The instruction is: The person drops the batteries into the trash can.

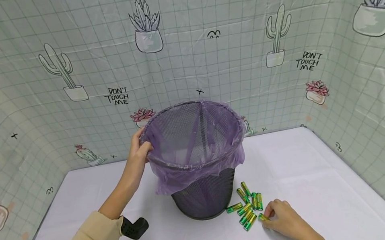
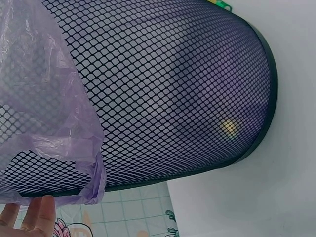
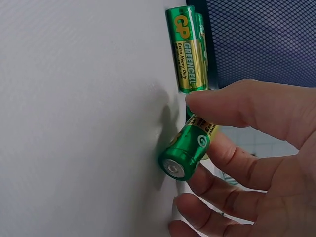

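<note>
A black mesh wastebasket [image 1: 206, 199] stands on the white-covered table, lined with a thin purple plastic bag [image 1: 186, 181] folded over its rim. My left hand [image 1: 139, 148] grips the rim at its left side, thumb over the bag; in the left wrist view its fingers [image 2: 45, 215] show at the outside. Between thumb and fingers, my right hand [image 1: 283, 220] pinches a green-and-gold battery [image 3: 185, 150] close over the tabletop. Several matching batteries [image 1: 248, 217] lie just left of that hand, by the basket's base.
White cloth [image 1: 293, 163] covers the table. Behind it and at both sides hang grid-patterned curtains [image 1: 179, 73] printed with potted cacti. A black strap-like piece [image 1: 134, 227] juts from the left sleeve. Through the mesh a small yellowish spot [image 2: 229, 128] shows low in the basket.
</note>
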A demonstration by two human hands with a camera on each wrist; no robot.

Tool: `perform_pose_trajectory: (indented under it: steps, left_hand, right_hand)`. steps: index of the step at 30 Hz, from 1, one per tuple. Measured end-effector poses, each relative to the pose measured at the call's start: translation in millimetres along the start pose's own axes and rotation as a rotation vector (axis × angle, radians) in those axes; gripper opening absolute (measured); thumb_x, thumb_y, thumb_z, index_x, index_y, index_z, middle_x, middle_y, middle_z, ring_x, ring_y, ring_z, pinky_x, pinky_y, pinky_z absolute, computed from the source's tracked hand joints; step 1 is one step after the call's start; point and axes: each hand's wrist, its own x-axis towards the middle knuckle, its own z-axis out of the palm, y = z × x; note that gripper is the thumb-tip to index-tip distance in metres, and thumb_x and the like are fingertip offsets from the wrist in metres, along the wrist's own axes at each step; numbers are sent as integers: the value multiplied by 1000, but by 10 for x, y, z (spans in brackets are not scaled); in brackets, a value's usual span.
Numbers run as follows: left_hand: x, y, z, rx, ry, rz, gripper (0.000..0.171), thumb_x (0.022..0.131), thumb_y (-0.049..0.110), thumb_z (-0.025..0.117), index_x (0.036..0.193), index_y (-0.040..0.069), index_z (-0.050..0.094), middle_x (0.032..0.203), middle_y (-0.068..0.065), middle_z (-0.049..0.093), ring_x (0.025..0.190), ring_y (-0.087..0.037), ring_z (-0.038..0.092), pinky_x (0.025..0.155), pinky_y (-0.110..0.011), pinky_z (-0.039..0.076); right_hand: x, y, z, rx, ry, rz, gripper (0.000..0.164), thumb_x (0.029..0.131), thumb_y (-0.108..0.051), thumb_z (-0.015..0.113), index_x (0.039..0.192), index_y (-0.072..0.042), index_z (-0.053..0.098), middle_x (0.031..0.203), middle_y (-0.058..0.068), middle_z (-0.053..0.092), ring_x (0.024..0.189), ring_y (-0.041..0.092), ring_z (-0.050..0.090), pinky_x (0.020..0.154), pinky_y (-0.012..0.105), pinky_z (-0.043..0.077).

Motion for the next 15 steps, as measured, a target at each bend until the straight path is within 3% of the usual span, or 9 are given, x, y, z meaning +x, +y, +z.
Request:
perform_pose_trajectory:
  steps: [15]
  left_hand:
    - [14, -15, -4, 1, 0, -1, 70, 81, 14, 37, 147, 11, 13, 147, -14, 24, 116, -26, 34, 87, -34, 33]
  right_hand:
    - [-44, -43, -187, 39, 22, -47, 21, 73, -15, 73, 84, -6, 57, 84, 1, 54, 77, 15, 42, 65, 26, 35]
